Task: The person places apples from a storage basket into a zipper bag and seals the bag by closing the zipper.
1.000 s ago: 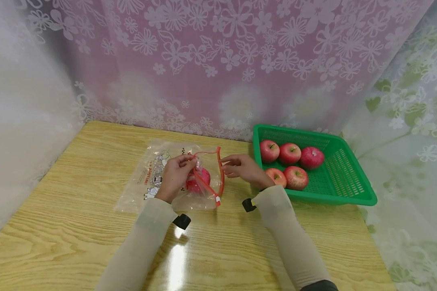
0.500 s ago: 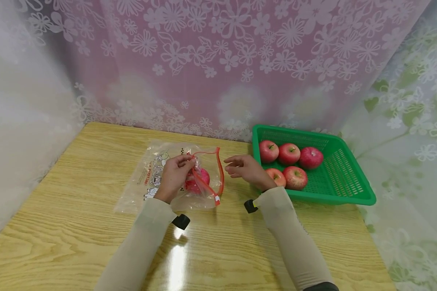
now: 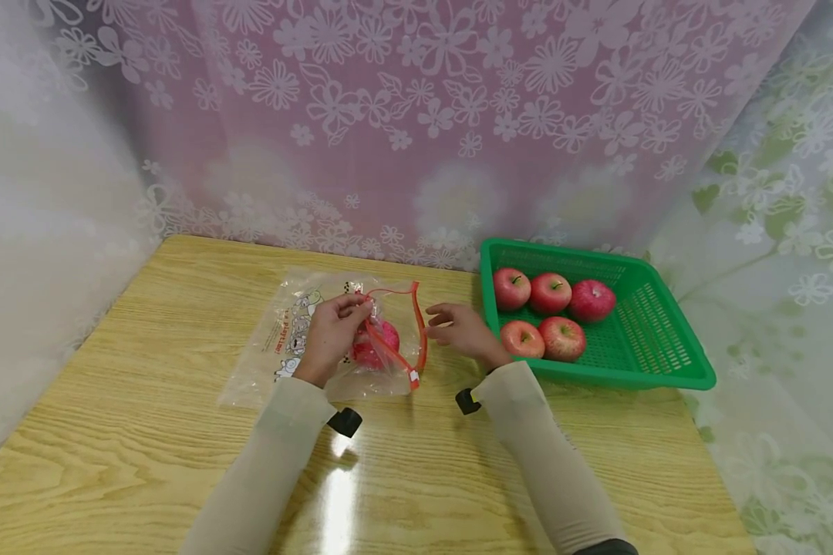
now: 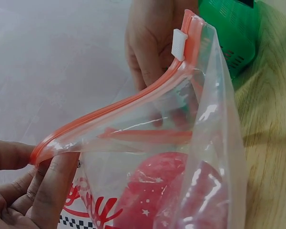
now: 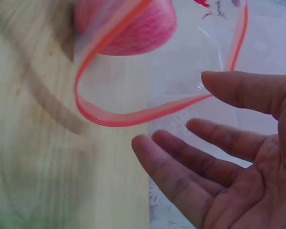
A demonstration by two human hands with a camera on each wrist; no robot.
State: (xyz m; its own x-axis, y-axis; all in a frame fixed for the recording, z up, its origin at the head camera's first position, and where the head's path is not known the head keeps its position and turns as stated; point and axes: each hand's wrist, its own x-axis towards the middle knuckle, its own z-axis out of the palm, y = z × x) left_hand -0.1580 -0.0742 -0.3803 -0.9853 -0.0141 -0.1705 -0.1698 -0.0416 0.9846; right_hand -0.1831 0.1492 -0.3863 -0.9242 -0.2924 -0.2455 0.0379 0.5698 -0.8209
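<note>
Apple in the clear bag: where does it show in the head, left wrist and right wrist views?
Head: the apple is in the bag, a little left of and below centre, beside the left hand.
Left wrist: bottom, right of centre, cut off by the lower edge.
Right wrist: top, left of centre, cut off by the upper edge.
Shared landmark: the orange-red zip strip.
</note>
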